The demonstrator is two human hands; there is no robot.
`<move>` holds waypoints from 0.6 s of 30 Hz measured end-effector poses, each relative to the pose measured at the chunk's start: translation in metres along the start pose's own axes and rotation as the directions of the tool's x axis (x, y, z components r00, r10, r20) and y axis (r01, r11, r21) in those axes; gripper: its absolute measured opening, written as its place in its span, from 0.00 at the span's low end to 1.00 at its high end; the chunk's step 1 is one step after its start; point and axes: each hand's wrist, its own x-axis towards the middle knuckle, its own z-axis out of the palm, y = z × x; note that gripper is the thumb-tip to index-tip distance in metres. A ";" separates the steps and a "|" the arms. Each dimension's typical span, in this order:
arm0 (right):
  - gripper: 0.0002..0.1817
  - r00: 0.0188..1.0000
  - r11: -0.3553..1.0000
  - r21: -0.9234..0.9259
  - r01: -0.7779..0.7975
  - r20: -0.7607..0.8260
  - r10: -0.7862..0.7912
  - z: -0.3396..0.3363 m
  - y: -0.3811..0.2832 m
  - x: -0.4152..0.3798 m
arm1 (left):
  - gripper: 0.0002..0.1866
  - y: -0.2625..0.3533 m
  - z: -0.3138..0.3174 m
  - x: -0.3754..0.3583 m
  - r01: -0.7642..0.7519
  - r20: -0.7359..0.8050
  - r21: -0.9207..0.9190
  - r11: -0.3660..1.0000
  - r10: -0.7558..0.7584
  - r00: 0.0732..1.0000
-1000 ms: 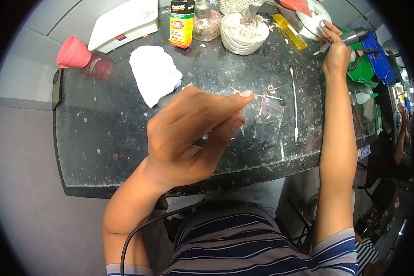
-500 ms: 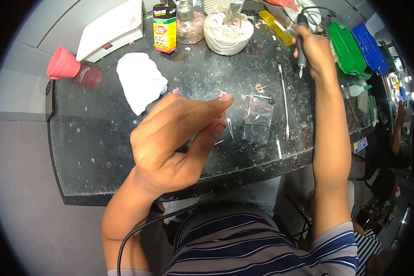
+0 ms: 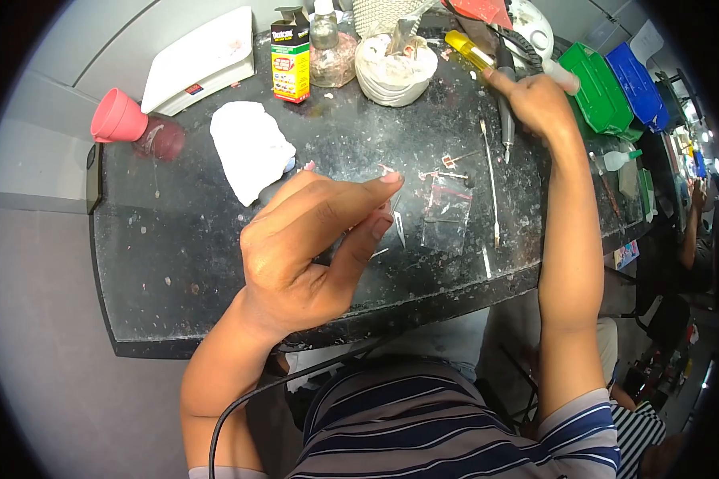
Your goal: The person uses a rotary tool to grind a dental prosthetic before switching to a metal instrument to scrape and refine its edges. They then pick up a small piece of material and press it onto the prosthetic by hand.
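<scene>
One left hand (image 3: 299, 251), mine, above the near middle of one black table (image 3: 176, 247): thumb and index finger pinched on one pink piece (image 3: 386, 207), mostly hidden. One right hand (image 3: 545, 105), mine, far right, at one grey pen-shaped tool (image 3: 507, 132); I cannot tell whether its partly bent fingers grip. Far side, left to right: one pink cup (image 3: 117, 117), one upright box (image 3: 290, 68), one white bowl (image 3: 393, 80).

The round cup (image 3: 118, 116) is pink. One long bin (image 3: 597, 88) is green, and the long bin (image 3: 637, 86) beside it is blue. The shirt (image 3: 423, 419) has dark blue, grey and white stripes.
</scene>
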 end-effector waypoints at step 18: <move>0.22 0.891 0.974 -0.218 -0.058 -0.451 -0.048 -0.009 0.088 0.078 | 0.13 0.004 -0.002 0.000 0.070 0.048 0.008 0.998 -0.070 0.996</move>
